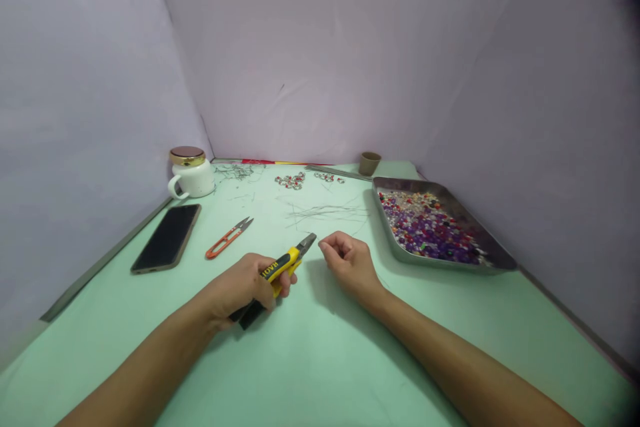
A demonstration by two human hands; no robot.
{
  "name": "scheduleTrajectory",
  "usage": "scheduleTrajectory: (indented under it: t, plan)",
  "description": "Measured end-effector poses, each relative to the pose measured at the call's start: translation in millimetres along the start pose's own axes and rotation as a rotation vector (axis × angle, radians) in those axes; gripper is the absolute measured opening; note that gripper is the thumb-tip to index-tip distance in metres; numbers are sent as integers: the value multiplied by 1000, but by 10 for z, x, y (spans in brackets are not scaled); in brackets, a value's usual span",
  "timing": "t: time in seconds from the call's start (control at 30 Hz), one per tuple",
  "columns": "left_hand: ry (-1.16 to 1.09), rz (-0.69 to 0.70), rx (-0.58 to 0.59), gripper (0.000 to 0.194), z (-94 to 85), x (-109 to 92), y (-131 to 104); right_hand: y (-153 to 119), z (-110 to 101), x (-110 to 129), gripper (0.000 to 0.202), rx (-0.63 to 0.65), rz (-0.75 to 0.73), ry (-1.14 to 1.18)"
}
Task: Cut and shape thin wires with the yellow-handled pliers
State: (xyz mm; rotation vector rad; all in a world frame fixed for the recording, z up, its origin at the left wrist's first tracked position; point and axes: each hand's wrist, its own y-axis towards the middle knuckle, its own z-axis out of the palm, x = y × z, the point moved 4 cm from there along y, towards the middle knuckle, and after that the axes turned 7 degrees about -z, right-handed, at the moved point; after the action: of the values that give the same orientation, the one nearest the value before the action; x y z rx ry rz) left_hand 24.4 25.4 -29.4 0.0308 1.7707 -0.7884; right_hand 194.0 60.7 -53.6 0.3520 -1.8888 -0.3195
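Yellow and black pliers (285, 265) are gripped in my left hand (253, 283), with their grey jaws pointing up and to the right. Just right of the jaw tips is my right hand (350, 265), its thumb and index finger pinched together. Whatever lies between those fingertips is too small to make out. Thin wire pieces (325, 212) lie scattered beyond both hands. Farther back are small rings with red beads (291, 181) and a second, smaller group of them (327, 177).
A metal tray (400, 250) of mixed beads stands at the right. Orange thread snips (227, 240), a phone (167, 238) and a white lidded mug (195, 179) are at the left. Behind are tangled wire bits (237, 172), long rods (340, 173) and a small brown cup (369, 163).
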Motion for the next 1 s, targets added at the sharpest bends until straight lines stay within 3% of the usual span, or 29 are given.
scheduleTrajectory:
  t: [0.1, 0.27, 0.4, 1.0]
  plan:
    - [106, 9, -79, 20, -27, 1, 2, -3, 1, -1, 15, 8, 13, -7]
    - [91, -1, 19, 21, -34, -34, -23, -6, 8, -12, 15, 10, 72, 7]
    - [91, -10, 30, 22, -26, -39, -34, -7, -6, 2, 15, -19, 49, -29]
    - [294, 48, -78, 20, 37, 2, -43, -12, -6, 50, 16, -14, 57, 6]
